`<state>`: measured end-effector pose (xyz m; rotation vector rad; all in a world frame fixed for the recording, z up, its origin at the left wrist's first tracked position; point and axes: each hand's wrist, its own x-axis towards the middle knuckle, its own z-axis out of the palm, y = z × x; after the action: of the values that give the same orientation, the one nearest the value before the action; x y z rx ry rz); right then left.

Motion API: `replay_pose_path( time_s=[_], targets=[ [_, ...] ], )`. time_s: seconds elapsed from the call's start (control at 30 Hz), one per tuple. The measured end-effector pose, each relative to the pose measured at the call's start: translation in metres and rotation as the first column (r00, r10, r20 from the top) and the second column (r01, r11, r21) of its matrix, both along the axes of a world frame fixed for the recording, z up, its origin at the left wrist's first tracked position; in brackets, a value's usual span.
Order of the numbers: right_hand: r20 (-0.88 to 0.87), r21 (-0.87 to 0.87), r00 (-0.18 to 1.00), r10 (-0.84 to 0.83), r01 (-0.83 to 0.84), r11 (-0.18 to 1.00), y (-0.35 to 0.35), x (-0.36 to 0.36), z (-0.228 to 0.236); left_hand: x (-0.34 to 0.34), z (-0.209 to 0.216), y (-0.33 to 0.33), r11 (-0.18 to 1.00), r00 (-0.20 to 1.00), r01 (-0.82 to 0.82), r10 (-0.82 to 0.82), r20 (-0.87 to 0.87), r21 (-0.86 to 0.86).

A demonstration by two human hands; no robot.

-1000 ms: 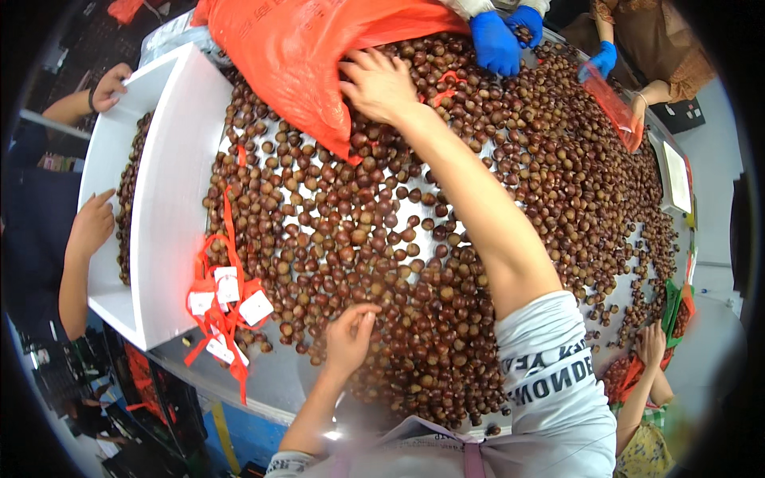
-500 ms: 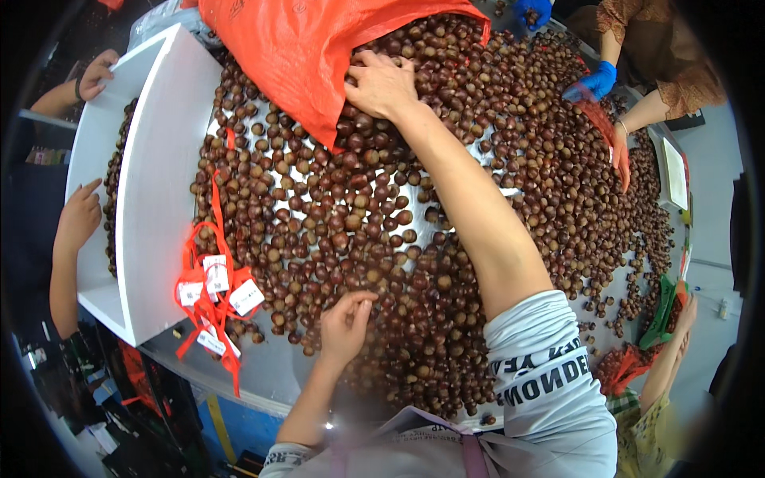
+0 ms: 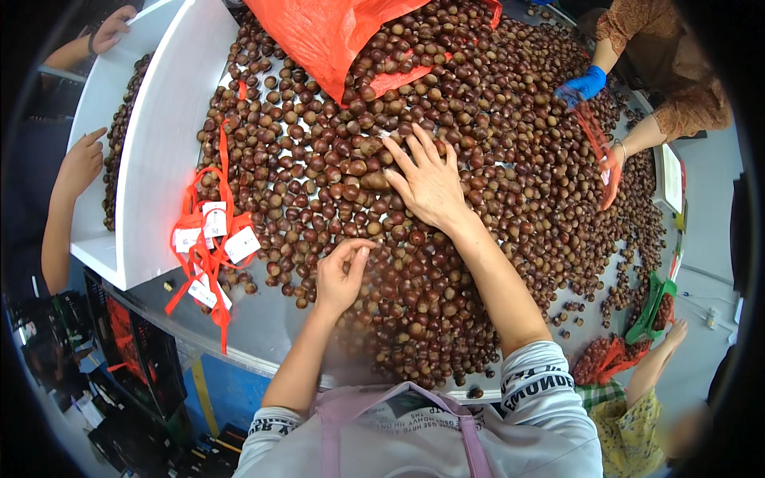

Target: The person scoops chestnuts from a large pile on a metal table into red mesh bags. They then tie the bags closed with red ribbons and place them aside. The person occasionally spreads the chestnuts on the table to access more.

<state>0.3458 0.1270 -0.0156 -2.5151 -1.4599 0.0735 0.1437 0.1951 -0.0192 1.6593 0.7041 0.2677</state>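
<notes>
Loose brown chestnuts (image 3: 311,215) are spread thickly over the metal table (image 3: 263,319). My right hand (image 3: 430,182) lies open on them near the middle, its fingers spread and pointing away from me. A few chestnuts by its fingertips are smeared by motion. Nearer to me and to the left, my left hand (image 3: 341,275) hovers at the edge of the pile with its fingers curled and the thumb against the forefinger. Whatever it may hold is hidden. An orange-red woven bag (image 3: 319,40) lies at the far side, its mouth toward the chestnuts.
At the left stands a white bin (image 3: 171,135) with chestnuts inside, another person's hands (image 3: 80,163) at it. Red straps with white tags (image 3: 211,239) lie beside it. At the far right a blue-gloved hand (image 3: 586,84) and a bare hand (image 3: 613,171) hold red netting (image 3: 591,127).
My right hand has drawn back from the bag's mouth toward me over the chestnuts. The bag sits farther off, more of its opening showing. My left hand keeps its curled shape.
</notes>
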Motion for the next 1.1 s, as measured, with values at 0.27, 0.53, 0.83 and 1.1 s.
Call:
replay_pose_path(
  time_s=[0.27, 0.53, 0.83, 1.1],
  targets=[
    [-0.108, -0.086, 0.993, 0.04, -0.049, 0.995, -0.053, -0.031, 0.012, -0.003, 0.001, 0.003, 0.998, 1.0, 0.014, -0.014, 0.0, 0.059],
    [-0.16, -0.191, 0.983, 0.089, -0.119, 0.974, -0.086, -0.054, 0.034, 0.032, 0.016, 0.036, 0.976, 0.986, -0.144, 0.127, 0.107, 0.163],
    [0.07, 0.122, 0.99, -0.126, 0.117, 0.986, -0.013, 0.031, 0.032, 0.115, 0.025, 0.082, 0.792, 0.957, 0.211, -0.048, -0.286, 0.573],
    [-0.06, 0.072, 0.997, 0.05, -0.046, 0.996, -0.024, -0.007, 0.009, 0.093, 0.011, 0.025, 0.718, 0.895, 0.431, -0.262, -0.362, 0.546]
  ],
)
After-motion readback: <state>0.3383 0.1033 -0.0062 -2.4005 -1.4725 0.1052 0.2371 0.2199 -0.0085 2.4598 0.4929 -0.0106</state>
